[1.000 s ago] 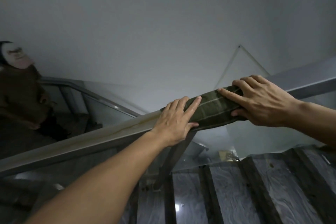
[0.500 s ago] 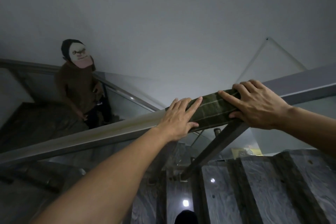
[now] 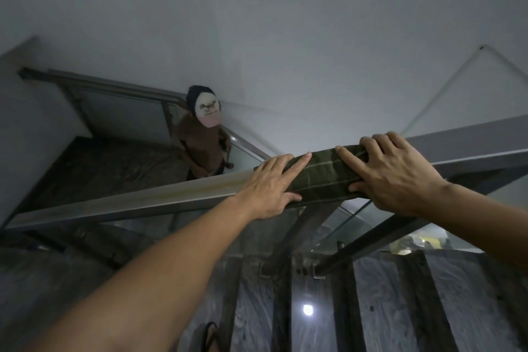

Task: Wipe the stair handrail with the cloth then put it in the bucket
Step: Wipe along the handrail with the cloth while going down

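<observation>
A dark green cloth (image 3: 323, 177) with pale stripes is draped over the flat metal stair handrail (image 3: 160, 197), which slopes up from lower left to right. My left hand (image 3: 271, 186) presses the cloth's left end against the rail, fingers spread on top and thumb under the edge. My right hand (image 3: 391, 174) clamps the cloth's right end around the rail, thumb below. A yellowish streak marks the rail just left of my left hand. No bucket is in view.
Another person (image 3: 204, 140) in a brown top stands on the dark landing (image 3: 114, 168) below, beside a lower handrail (image 3: 120, 86). Metal posts (image 3: 300, 234) and glass panels hang under my rail. Grey marbled steps (image 3: 380, 303) lie beneath; a white wall fills the back.
Both hands and the cloth have slid up the rail to the right. The view has turned left, so the person below has shifted toward the middle of the frame.
</observation>
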`<state>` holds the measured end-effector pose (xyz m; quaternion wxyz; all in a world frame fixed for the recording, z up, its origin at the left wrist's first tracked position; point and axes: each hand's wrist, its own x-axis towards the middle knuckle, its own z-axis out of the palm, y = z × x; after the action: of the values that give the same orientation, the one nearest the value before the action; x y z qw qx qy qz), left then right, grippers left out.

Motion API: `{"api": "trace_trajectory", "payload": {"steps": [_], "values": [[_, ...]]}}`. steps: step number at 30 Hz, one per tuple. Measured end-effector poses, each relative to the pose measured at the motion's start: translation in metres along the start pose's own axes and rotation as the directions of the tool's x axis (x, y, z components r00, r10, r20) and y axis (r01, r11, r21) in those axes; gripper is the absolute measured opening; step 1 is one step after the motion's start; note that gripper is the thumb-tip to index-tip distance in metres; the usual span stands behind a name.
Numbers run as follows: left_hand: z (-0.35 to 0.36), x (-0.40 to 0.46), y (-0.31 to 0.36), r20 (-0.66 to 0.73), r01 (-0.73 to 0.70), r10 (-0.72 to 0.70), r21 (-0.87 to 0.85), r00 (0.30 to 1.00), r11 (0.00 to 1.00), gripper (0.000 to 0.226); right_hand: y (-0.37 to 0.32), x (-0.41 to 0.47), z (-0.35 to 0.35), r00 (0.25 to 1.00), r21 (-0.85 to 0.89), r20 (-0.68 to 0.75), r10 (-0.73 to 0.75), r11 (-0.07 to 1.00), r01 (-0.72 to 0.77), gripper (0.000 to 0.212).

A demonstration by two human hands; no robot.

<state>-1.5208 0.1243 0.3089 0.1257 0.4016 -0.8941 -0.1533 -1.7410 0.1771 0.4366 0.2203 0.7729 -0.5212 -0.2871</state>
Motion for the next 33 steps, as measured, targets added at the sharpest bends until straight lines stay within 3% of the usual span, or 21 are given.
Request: {"api": "trace_trajectory", "payload": {"steps": [15, 25, 33], "values": [[0.032, -0.057, -0.112, -0.092, -0.034, 0.035, 0.007, 0.995, 0.999, 0.084, -0.108, 0.069, -0.015, 0.992, -0.073, -0.117, -0.047, 0.997, 0.039, 0.081], [0.04, -0.076, -0.147, -0.12, -0.059, 0.059, 0.004, 0.991, 0.998, 0.082, -0.142, 0.094, -0.02, 0.994, -0.08, -0.111, -0.017, 0.997, 0.008, 0.082], [0.059, -0.109, -0.219, -0.137, -0.063, 0.066, 0.022, 0.988, 0.998, 0.084, -0.209, 0.134, -0.024, 0.987, -0.092, -0.159, -0.009, 0.996, -0.005, 0.079]]}}
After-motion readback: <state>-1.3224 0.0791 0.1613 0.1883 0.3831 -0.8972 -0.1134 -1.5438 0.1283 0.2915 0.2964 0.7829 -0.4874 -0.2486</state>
